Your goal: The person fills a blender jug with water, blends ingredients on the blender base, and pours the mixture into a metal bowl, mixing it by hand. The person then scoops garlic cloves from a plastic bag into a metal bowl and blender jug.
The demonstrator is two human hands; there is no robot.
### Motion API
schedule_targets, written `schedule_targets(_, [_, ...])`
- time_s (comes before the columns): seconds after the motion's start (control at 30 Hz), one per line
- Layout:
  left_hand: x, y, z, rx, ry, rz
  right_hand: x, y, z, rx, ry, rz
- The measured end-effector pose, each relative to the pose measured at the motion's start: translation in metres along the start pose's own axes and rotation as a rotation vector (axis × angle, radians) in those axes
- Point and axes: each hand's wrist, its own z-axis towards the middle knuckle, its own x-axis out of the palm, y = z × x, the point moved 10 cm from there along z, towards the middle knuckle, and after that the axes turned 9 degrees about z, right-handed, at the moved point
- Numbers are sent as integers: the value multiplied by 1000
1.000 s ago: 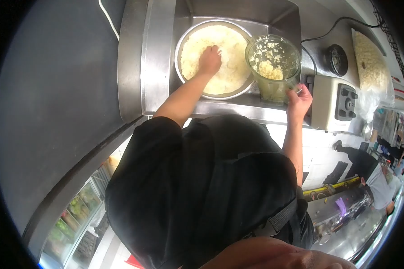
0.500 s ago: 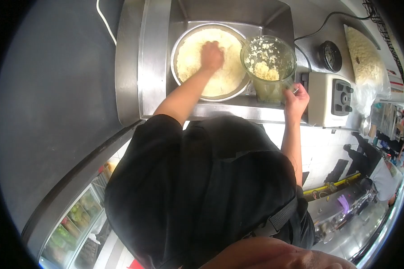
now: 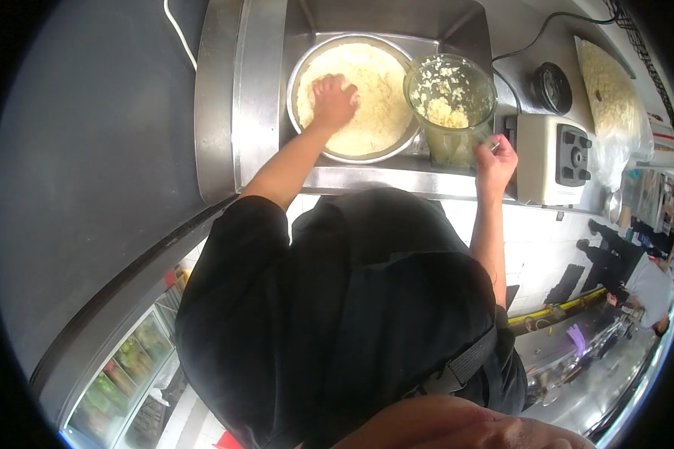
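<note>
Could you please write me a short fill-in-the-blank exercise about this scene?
1. The left hand touches pale, crumbly food in a metal bowl whose shape is ____.
2. In the picture, the blender jug, held by the right hand, is to the ____ of the bowl.
3. The person's sleeve is coloured ____.
4. Of the blender base and the plastic bag, the one nearer the jug is the ____.

Missing words: round; right; black; blender base.

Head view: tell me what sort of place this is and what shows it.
Probably a commercial kitchen: a steel sink with a wide bowl of pale, crumbly food in it, a blender base beside the sink, and another person in the background.
</note>
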Motion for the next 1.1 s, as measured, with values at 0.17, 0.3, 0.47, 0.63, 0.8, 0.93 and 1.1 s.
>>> schedule_targets(0.17, [26,36,21,-238,-38,-119,9,8,-2,-13,8,78])
schedule_targets(0.3, [18,0,30,-284,-138,-213,4,3,-1,-15,22,56])
schedule_targets(0.47, [28,-70,19,37,157,-105,3,1,1,-29,6,26])
schedule_targets(0.63, [43,-63,0,157,232,-221,7,4,0,-45,11,78])
schedule_targets(0.8, [-13,41,6,-482,-17,-593,3,1,0,-16,5,57])
schedule_targets(0.93, [-68,39,13,-649,-111,-1261,6,9,-3,-40,1,70])
schedule_targets(1.1, [-188,-46,56,-257,-127,-1817,3,3,1,-43,9,57])
